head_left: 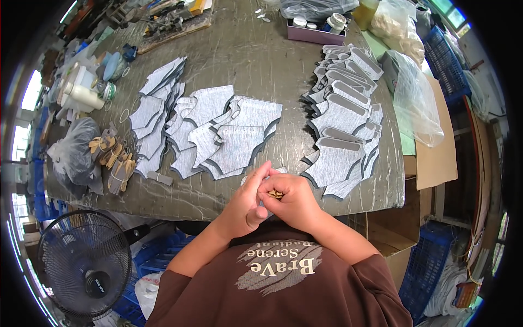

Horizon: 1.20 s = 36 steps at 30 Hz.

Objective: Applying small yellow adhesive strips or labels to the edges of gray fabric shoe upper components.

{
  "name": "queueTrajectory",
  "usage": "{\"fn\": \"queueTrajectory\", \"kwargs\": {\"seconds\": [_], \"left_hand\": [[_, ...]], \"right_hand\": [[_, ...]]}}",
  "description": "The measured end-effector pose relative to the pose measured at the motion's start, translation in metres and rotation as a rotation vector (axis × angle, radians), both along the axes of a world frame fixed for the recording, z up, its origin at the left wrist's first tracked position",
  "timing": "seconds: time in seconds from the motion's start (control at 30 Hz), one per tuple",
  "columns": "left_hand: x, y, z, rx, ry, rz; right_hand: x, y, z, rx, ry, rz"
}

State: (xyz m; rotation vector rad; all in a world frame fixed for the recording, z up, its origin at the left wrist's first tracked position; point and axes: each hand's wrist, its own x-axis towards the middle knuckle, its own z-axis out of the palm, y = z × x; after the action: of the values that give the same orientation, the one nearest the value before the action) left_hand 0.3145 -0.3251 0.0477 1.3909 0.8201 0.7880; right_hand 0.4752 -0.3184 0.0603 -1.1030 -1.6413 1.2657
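Both hands meet at the near edge of the worktop [261,60], just in front of the person's chest. The right hand [291,199] has its grip closed around a small tan piece [276,193], of which only a little shows between the curled fingers. The left hand [248,199] touches the right one; its fingers are stretched and pressed together, pointing up to the same tan piece, so its grip is pinching at it from the left side. Under the hands lies a grey flat piece [280,170], mostly hidden.

Just beyond the hands, grey cut pieces with dark edges [239,141] lie spread and overlapping in the middle. A long overlapping row of similar grey pieces [340,120] runs on the right. At the left there are bundles of tan strips [114,161] beside a clear plastic bag [73,152]. A black fan [84,264] stands below the worktop edge.
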Motion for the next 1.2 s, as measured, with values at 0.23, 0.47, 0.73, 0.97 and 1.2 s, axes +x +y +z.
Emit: {"fn": "queueTrajectory", "kwargs": {"seconds": [0.23, 0.47, 0.73, 0.97, 1.2], "left_hand": [[0.001, 0.002, 0.012, -0.162, -0.063, -0.044], [-0.006, 0.001, -0.002, 0.130, -0.013, 0.162], [-0.026, 0.004, 0.015, 0.770, 0.370, 0.230], [-0.039, 0.005, -0.012, -0.171, 0.091, 0.645], [-0.027, 0.016, -0.019, -0.217, 0.282, 0.454]], "right_hand": [[-0.002, -0.003, 0.002, -0.269, 0.224, -0.007], [0.007, 0.000, -0.019, -0.559, 0.488, 0.135], [0.007, -0.001, -0.021, -0.744, 0.950, -0.290], [0.031, -0.008, -0.032, 0.231, -0.370, -0.287], [0.022, -0.022, -0.047, 0.534, -0.759, -0.069]]}}
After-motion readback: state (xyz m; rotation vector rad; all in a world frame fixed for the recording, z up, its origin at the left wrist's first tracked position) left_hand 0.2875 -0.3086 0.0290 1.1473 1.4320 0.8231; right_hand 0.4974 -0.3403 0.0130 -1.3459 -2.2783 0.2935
